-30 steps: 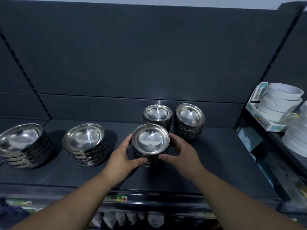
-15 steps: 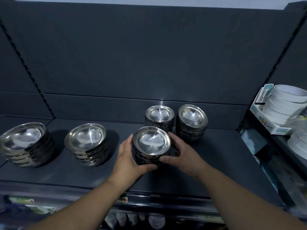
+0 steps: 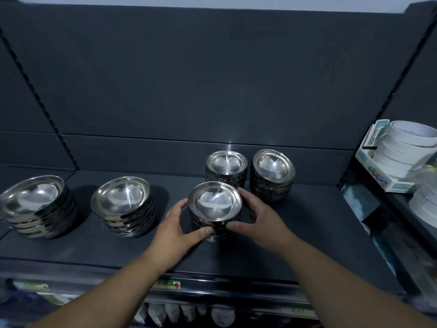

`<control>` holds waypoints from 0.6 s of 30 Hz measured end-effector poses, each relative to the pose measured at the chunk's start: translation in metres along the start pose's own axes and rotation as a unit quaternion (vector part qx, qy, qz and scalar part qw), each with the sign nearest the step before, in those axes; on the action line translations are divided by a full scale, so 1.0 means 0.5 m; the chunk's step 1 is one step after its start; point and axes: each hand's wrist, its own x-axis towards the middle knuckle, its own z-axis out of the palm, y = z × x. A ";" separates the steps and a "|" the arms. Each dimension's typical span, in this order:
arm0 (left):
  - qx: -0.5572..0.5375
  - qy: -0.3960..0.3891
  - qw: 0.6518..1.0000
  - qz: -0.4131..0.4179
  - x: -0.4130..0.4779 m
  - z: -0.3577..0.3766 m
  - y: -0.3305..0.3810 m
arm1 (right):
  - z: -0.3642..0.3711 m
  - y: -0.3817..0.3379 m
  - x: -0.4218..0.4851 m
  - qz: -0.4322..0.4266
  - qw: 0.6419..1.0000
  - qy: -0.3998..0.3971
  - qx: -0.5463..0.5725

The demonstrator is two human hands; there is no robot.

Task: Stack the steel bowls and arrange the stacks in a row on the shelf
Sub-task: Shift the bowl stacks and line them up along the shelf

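So the dark shelf [image 3: 307, 245] has 2 wide stacks toward its left edge, outer stack [image 3: 35, 209] and inner stack [image 3: 123, 207], with tape rolls [image 3: 406, 147] past the right edge. The back-left stack [image 3: 225, 166] and back-right stack [image 3: 273, 174] crowd just behind the middle stack [image 3: 215, 207], which the left hand [image 3: 175, 228] and right hand [image 3: 262, 221] are grasping.

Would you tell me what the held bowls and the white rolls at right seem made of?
Held bowl stack: polished steel, judging by its mirror-bright glare and reflections. White rolls: probably tape, matte white, wound in flat rings; paper or plastic cannot be told.
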 end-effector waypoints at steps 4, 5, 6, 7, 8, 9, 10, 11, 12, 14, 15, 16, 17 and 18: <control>-0.026 -0.036 0.999 -0.019 0.007 -0.005 -0.007 | 0.003 0.009 -0.003 0.018 1.000 -0.004 0.022; -0.028 -0.042 0.999 -0.016 0.009 -0.004 -0.008 | 0.006 0.011 -0.005 0.022 0.999 -0.009 0.028; -0.031 -0.046 0.998 -0.014 0.010 -0.002 -0.009 | 0.009 0.013 -0.007 0.024 0.999 -0.015 0.028; -0.036 -0.046 0.998 -0.012 0.011 -0.001 -0.011 | 0.013 0.016 -0.009 0.025 0.999 -0.017 0.025; -0.042 -0.045 0.998 -0.013 0.012 -0.001 -0.013 | 0.017 0.019 -0.010 0.023 0.999 -0.011 0.019; -0.048 -0.044 0.998 -0.013 0.013 0.000 -0.014 | 0.020 0.022 -0.011 0.020 1.000 -0.002 0.016; -0.053 -0.043 0.998 -0.011 0.014 -0.001 -0.017 | 0.022 0.023 -0.011 0.015 1.000 0.008 0.014; -0.055 -0.042 0.998 -0.008 0.015 -0.001 -0.020 | 0.024 0.022 -0.012 0.012 1.000 0.017 0.014; -0.056 -0.043 0.998 -0.005 0.015 -0.003 -0.021 | 0.024 0.021 -0.013 0.008 1.000 0.023 0.014; -0.057 -0.046 0.997 -0.005 0.015 -0.004 -0.022 | 0.025 0.023 -0.013 0.004 0.999 0.031 0.011; -0.056 -0.048 0.997 -0.006 0.016 -0.005 -0.023 | 0.026 0.023 -0.013 0.006 0.999 0.033 0.012; -0.052 -0.052 0.997 -0.007 0.016 -0.006 -0.024 | 0.027 0.024 -0.013 0.011 0.999 0.033 0.014; -0.049 -0.055 0.997 -0.008 0.017 -0.007 -0.023 | 0.027 0.024 -0.013 0.015 0.999 0.033 0.017; -0.046 -0.059 0.997 -0.009 0.018 -0.007 -0.023 | 0.029 0.024 -0.014 0.019 0.999 0.031 0.020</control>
